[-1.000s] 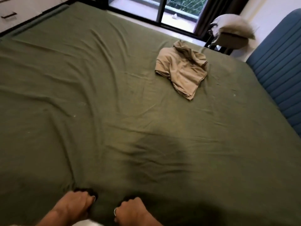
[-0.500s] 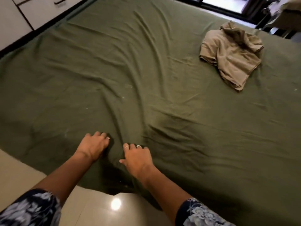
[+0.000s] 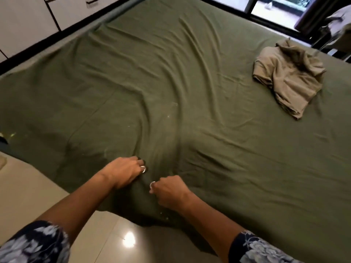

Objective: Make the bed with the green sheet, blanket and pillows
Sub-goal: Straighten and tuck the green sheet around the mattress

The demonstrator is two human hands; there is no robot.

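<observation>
Green sheet is lying across the bed, fanning toward upper frame from our grip; left hand and right hand are both clutching its near edge, lower centre.

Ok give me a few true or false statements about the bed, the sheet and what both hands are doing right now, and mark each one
1. Both hands grip the green sheet near the bed's near edge. True: the left hand and right hand each have fingers curled into the fabric.
2. The sheet lies perfectly smooth. False: long wrinkles run away from the hands.
3. A beige garment lies crumpled on the sheet, on the far right. True.
4. The right hand holds the beige garment. False: it grips the sheet, far from the garment.
5. Pillows are laid out on the bed. False: none lie on the visible sheet.
</observation>
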